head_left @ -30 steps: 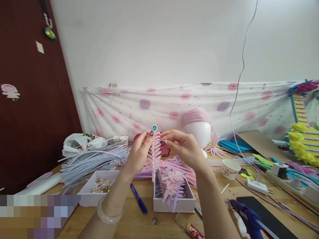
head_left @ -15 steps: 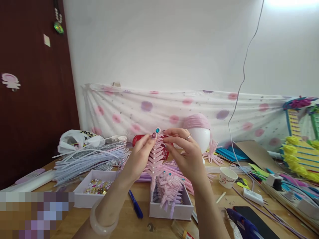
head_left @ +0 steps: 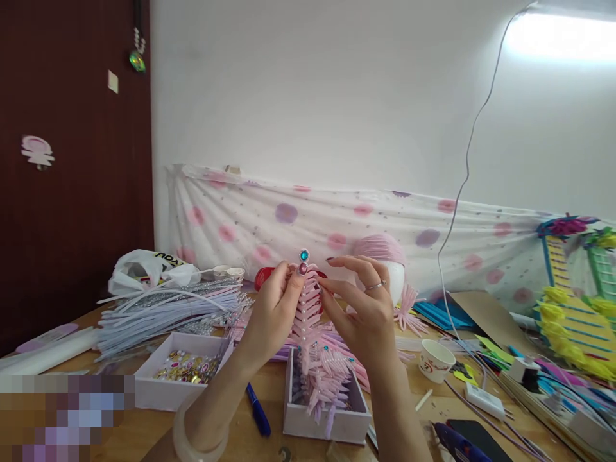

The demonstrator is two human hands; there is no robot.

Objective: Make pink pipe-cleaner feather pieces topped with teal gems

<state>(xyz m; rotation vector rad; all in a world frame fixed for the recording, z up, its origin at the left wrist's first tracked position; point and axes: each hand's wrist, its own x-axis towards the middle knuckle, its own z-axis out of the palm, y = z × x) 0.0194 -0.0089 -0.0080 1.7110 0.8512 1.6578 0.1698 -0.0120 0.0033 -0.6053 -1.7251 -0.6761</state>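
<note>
left hand [head_left: 272, 314] pinched pink feather-shaped ornament [head_left: 308, 308] upright | right hand [head_left: 366, 308] fingertips gripped its side | above white box [head_left: 327, 420], worktop [head_left: 144, 436] near edge

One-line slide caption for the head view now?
Both hands, left hand and right hand, hold a pink feather-shaped ornament upright above a white box.

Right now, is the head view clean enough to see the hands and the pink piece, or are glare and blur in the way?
Head view: a bright light blows out the top right corner; left hand and right hand on the pink feather piece are evenly lit and fairly sharp; a pixelated patch masks the lower left; edges bend slightly.
</note>
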